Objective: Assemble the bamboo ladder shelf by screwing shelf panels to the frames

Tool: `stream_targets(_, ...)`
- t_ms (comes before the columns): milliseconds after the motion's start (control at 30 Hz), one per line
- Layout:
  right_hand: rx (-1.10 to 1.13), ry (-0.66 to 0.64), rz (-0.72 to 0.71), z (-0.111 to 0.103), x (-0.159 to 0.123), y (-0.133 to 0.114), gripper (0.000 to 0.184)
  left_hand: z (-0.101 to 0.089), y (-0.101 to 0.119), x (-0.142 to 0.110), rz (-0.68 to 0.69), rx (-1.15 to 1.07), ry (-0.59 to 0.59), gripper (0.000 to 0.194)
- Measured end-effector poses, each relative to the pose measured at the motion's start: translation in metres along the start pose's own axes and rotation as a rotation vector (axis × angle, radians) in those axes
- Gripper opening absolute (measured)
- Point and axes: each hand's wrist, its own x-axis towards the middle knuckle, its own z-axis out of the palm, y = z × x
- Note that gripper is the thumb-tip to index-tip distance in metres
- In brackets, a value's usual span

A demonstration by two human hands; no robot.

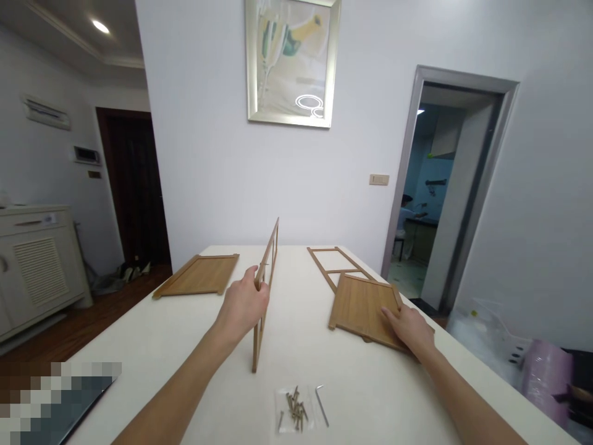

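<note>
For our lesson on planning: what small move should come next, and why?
Probably lift the right-hand panel toward the upright frame: the right hand is touching that panel, and the left hand holds the frame on edge.

2 bare arms [197, 371] outstretched, left hand [245, 298] curled, right hand [413, 326] gripping

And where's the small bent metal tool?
In the head view, the bent tool lies on the near part of the white table, just right of the bag of screws.
</note>
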Motion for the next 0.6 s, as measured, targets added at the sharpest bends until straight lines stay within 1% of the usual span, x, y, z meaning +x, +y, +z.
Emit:
stream_targets(100, -0.059, -0.028, 0.028, 0.001, 0.002, 0.001, 0.055, 0.009, -0.003, -0.002, 0.026, -0.071, 0.036, 0.033)
stream_targets(200, -0.092, -0.054, 0.053, 0.0, 0.007, 0.008, 0.054, 0.019, -0.008, -0.006, 0.0, -0.222, 0.034, 0.03)
stream_targets(267, -0.094, -0.074, 0.066, 0.001, 0.011, 0.013, 0.052, 0.025, -0.012, -0.01, -0.032, -0.329, 0.025, 0.032)
stream_targets(333, -0.08, -0.094, 0.069, 0.002, 0.016, 0.017, 0.047, 0.031, -0.017, -0.015, -0.044, -0.399, 0.024, 0.036)
stream_targets(433, -0.032, -0.111, 0.083, 0.004, 0.022, 0.019, 0.036, 0.041, -0.024, -0.024, -0.058, -0.459, 0.0, 0.044)
stream_targets(533, 0.053, -0.108, 0.121, 0.002, 0.027, 0.021, 0.03, 0.051, -0.031, -0.03, -0.075, -0.508, -0.023, 0.05)
stream_targets(600, 0.139, -0.102, 0.144, 0.0, 0.028, 0.023, 0.027, 0.055, -0.034, -0.032, -0.067, -0.523, -0.017, 0.053)
